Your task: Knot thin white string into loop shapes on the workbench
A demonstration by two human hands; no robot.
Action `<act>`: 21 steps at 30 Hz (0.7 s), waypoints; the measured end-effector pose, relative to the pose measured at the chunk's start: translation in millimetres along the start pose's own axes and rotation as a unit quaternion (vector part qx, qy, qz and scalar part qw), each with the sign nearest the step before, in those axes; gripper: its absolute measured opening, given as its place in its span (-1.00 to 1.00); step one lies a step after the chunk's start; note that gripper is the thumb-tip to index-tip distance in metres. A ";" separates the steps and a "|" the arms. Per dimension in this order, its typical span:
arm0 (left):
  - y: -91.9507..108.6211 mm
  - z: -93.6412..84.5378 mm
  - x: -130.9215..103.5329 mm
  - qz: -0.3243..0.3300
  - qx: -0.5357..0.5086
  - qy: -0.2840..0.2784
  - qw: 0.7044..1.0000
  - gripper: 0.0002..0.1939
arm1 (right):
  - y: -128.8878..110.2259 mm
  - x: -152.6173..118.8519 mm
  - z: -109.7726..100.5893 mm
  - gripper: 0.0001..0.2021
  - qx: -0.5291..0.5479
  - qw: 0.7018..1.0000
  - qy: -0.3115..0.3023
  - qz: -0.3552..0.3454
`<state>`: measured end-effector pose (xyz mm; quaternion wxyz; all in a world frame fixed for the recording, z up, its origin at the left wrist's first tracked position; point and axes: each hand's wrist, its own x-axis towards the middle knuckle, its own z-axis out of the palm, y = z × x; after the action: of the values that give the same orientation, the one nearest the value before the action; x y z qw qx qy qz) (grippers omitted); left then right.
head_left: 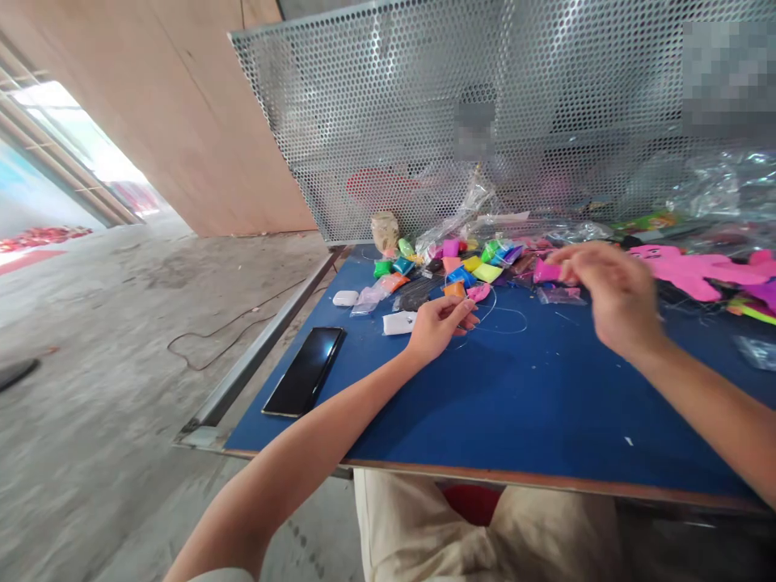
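My left hand (441, 327) rests low over the blue table with thumb and fingers pinched together. A thin pale thread (525, 322) loops out from its fingertips across the tabletop. Just beside its wrist lies a small white object (398, 324). My right hand (619, 299) is raised above the table, slightly blurred, with its fingers drawn together; whatever they hold, if anything, cannot be made out. Close to those fingertips is a bright pink packet (544, 272). Between the hands and behind them are small colored packets, among them a yellow one (487, 273) and an orange one (454, 288).
A black phone (304, 372) and a white rounded case (345, 298) lie at the left. Pink figure-shaped pieces (691, 271) and clear plastic bags (727, 190) are heaped at right. A perforated metal panel (388, 97) stands behind the blue table (515, 412).
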<state>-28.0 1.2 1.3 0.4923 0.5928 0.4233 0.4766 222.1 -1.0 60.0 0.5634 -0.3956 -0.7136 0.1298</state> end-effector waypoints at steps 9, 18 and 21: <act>-1.5 3.8 1.4 -0.014 -0.020 0.002 1.000 -0.59 | 24.0 -18.2 44.1 -0.65 0.068 0.967 -0.206 0.131; -1.5 7.3 3.1 -0.009 -0.021 0.007 1.000 -0.60 | 49.5 -26.6 49.9 -0.65 0.171 0.949 -0.217 0.148; 0.5 6.7 3.3 0.002 -0.033 0.017 0.999 -0.61 | 55.9 -28.4 53.7 -0.64 0.248 0.930 -0.193 0.189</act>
<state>-20.9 3.1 1.9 0.5034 0.5689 0.4147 0.5009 198.3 29.4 -13.0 0.4602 -0.3386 -0.6654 0.4804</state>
